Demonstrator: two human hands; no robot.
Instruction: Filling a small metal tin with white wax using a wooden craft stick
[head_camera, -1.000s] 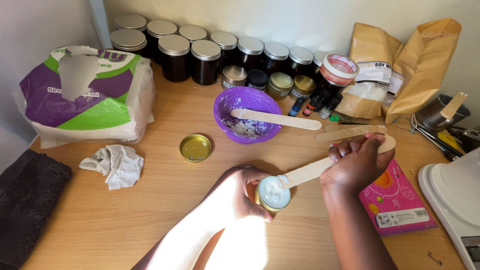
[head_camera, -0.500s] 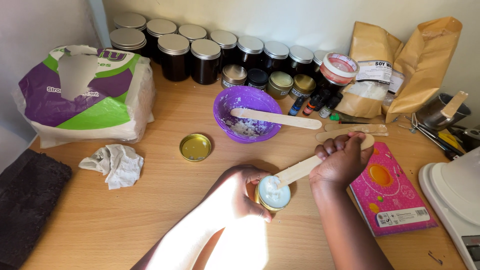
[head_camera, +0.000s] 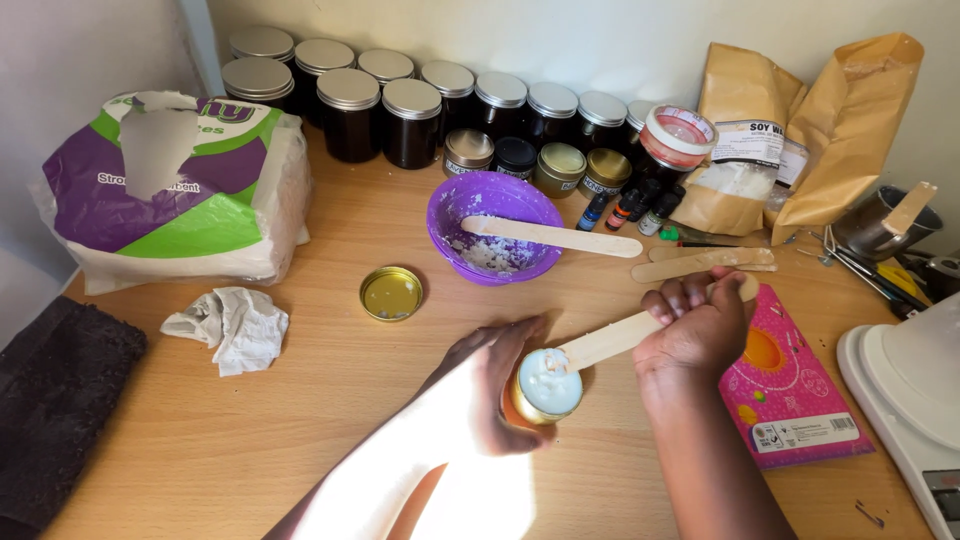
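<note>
Your left hand (head_camera: 490, 385) wraps around a small gold tin (head_camera: 543, 393) just below the centre of the frame, its grip clenched on the tin's round wall and holding it tilted above the pale wooden bench (head_camera: 330, 400). The tin is filled to the brim with a soft, whitish, creamy mass whose surface looks smooth and slightly glossy. Your right hand (head_camera: 695, 330) is closed in a fist around a flat wooden stick (head_camera: 610, 340), pale and smooth like a broad craft stick, and its rounded tip touches the white filling at the tin's upper edge. Left of centre lies a round gold lid (head_camera: 391, 293), flat on the bench with its shiny inner face up. Above the hands sits a purple plastic bowl (head_camera: 494, 226) smeared with crumbly white residue, a second wooden stick (head_camera: 555, 236) resting across its rim. A crumpled white tissue (head_camera: 230, 325) lies at the left, and a row of dark glass jars with dull metal lids (head_camera: 410, 120) lines the wall at the top.
</note>
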